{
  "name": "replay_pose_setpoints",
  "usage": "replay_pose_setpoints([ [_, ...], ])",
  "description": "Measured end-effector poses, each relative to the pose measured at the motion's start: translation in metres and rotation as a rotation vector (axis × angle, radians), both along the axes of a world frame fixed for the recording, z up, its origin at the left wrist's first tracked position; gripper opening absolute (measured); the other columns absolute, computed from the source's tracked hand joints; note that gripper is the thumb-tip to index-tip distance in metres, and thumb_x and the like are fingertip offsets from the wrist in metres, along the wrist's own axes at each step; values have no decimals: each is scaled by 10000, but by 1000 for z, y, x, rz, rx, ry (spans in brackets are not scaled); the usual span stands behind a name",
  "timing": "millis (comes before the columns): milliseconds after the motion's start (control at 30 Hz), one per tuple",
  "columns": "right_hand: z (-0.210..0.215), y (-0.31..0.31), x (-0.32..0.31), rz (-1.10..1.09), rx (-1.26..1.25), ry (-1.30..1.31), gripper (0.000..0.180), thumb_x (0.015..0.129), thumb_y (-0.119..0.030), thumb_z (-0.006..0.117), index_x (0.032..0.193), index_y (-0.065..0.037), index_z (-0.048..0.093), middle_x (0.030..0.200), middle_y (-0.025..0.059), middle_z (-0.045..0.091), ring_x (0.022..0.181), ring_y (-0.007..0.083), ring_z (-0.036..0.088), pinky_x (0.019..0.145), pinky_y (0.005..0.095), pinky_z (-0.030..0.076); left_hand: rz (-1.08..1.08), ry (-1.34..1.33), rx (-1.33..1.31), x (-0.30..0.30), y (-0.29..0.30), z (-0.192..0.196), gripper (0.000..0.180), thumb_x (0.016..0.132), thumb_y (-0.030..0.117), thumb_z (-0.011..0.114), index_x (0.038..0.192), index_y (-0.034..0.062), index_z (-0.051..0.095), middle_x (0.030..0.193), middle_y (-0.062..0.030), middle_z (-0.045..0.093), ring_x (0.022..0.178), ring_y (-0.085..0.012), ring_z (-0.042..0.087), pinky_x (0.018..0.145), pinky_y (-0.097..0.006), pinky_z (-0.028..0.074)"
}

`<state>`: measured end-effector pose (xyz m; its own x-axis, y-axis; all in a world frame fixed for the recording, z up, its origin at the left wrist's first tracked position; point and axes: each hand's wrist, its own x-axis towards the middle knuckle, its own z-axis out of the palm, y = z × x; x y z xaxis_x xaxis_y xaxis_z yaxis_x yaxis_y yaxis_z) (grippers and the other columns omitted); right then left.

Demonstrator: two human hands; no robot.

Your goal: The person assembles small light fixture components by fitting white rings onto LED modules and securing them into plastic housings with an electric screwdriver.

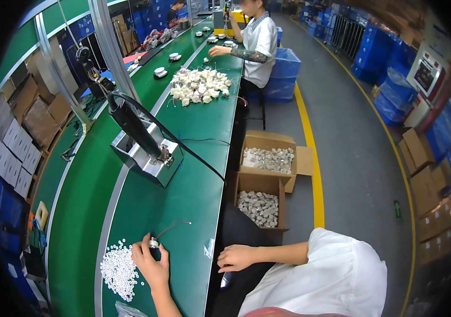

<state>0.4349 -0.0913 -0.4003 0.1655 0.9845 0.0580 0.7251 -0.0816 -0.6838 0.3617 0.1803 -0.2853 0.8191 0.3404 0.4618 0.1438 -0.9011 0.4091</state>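
On the green workbench [183, 211], my left hand [151, 267] has its thumb and fingers around a small round silver part [153, 243]. A thin reddish wire [170, 229] runs from this part to a small white connector at its tip. Just left of that hand lies a loose pile of small white rings [121, 272]. My right hand [236, 258] is off the bench, over my dark-clad lap, its fingers loosely bent with nothing visible in them.
A black tool in a metal stand [143, 140], trailing a cable, stands farther up the bench. Beyond it lies a heap of white wired parts [199, 85]. Two cardboard boxes of parts [259, 206] stand right of the bench. A co-worker [259, 47] sits farther along.
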Motion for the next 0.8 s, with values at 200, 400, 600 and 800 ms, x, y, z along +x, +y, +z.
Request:
replay_pose_setpoints([
  [200,-9,-5,-6,46,-109,-302,339,1009,-388,614,897,-75,680,916,88,685,918,300,675,829,428,529,16,-47,49,4,-1,-1,479,814,123,750,1277,49,653,1103,-147,579,1038,-356,560,966,-479,436],
  [400,-35,9,17,88,-64,-211,342,972,-370,643,843,-59,702,790,155,704,810,383,689,787,498,535,10,-51,67,3,-1,0,430,824,114,744,1244,57,671,1110,-131,620,1074,-336,579,1009,-474,416],
  [600,-50,21,7,52,-45,-163,343,968,-375,645,850,-60,710,783,171,700,768,400,687,745,537,534,9,-56,60,2,-3,-2,389,851,147,774,1220,61,686,1077,-115,634,1046,-314,586,1025,-462,401],
  [800,-49,22,0,80,-61,-297,354,968,-397,647,854,-68,715,793,141,711,812,371,697,779,501,527,44,1,14,-4,-1,2,361,856,166,784,1190,60,694,1003,-104,629,975,-299,591,994,-448,406],
])
